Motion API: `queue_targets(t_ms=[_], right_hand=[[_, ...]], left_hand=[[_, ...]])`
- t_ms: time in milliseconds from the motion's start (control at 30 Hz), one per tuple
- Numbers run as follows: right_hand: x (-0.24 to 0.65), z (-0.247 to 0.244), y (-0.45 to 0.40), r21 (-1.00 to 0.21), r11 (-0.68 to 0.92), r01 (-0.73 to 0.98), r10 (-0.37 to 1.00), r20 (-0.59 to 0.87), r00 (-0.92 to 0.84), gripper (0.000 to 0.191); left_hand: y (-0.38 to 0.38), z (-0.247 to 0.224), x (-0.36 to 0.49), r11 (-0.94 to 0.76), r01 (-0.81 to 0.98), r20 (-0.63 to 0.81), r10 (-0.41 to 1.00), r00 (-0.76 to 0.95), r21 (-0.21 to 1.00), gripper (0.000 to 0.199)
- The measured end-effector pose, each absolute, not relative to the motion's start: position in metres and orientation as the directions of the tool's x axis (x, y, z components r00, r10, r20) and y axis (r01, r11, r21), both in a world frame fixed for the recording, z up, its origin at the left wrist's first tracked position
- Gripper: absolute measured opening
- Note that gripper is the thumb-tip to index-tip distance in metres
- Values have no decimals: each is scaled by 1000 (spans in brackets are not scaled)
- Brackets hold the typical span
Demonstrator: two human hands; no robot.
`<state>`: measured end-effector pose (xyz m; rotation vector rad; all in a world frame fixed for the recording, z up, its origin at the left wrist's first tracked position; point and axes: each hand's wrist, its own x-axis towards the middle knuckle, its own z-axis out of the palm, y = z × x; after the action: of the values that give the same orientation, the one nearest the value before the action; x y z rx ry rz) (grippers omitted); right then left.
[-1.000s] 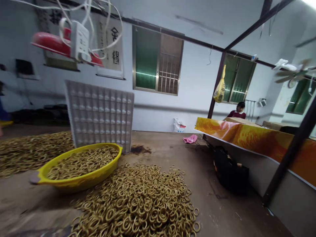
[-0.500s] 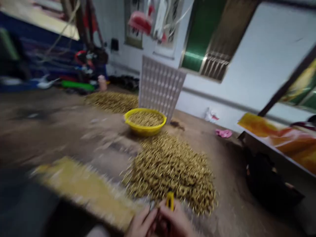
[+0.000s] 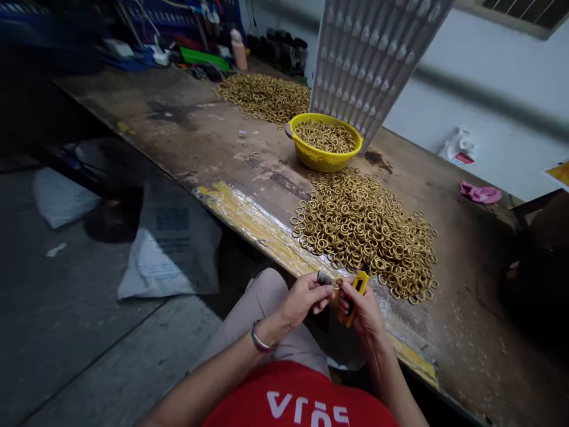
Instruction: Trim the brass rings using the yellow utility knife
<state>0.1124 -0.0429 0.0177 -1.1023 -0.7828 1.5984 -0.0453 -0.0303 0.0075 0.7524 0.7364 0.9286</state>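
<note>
Between the fingertips of my left hand [image 3: 306, 296] is a small brass-coloured ring [image 3: 337, 283]. Something grey is wrapped round one of that hand's fingers. My right hand [image 3: 362, 308] is closed on a yellow utility knife [image 3: 358, 293], its dark tip pointing up and away from me. The right fingertips also reach the ring; whether they grip it I cannot tell. Both hands are close together over the table's near edge. Just beyond them spreads a large heap of similar rings [image 3: 368, 225].
Behind the heap stands a yellow basin [image 3: 324, 159] filled with rings. Another ring pile [image 3: 267, 98] lies farther left. A grey ridged panel [image 3: 373, 59] leans upright behind the basin. A pink cloth [image 3: 480, 193] lies at right. A white sack [image 3: 173, 249] is on the floor.
The view has tilted down and swung left, so my forearms, lap and the floor now show. Both hands stay close together, with the knife still in the right one.
</note>
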Motion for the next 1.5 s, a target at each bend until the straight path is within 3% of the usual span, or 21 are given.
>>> queue_targets(t_ms=[133,400,500,600,733,867,1100,1300,1433,1500], right_hand=[[106,19,-48,-901,-301,-313,953,-289,-87,42],[93,30,-57,-959,-281,-39,954,-275,-120,43],[89,32,-59,-976,-192,99,969,-205,-135,40],[89,33,-64,-952,2,307,989,-43,-141,30],[95,35,-74,-723,277,633,958,160,-236,21],[98,35,-80,-484,362,796,932,190,-309,30],[94,34,-80,-270,318,909,948,99,-302,25],[86,39,-63,-124,296,947,954,-20,-301,17],[91,47,-30,64,76,995,991,-112,-69,20],[93,49,-13,74,-7,997,997,-70,12,22]], left_hand=[[-38,9,-54,449,-489,-242,870,428,748,47],[-45,17,-75,558,-513,-270,803,531,653,44],[-47,20,-80,571,-503,-276,793,544,649,41],[-49,21,-84,530,-481,-278,820,500,698,39],[-50,21,-90,403,-398,-255,892,374,824,33],[-52,24,-93,328,-244,-228,904,361,913,30],[-55,25,-93,235,-71,-196,915,353,969,19],[-57,33,-102,26,122,-58,962,267,992,17],[-65,50,-109,-98,84,60,924,378,992,14],[-65,53,-112,-89,29,67,899,434,996,17]])
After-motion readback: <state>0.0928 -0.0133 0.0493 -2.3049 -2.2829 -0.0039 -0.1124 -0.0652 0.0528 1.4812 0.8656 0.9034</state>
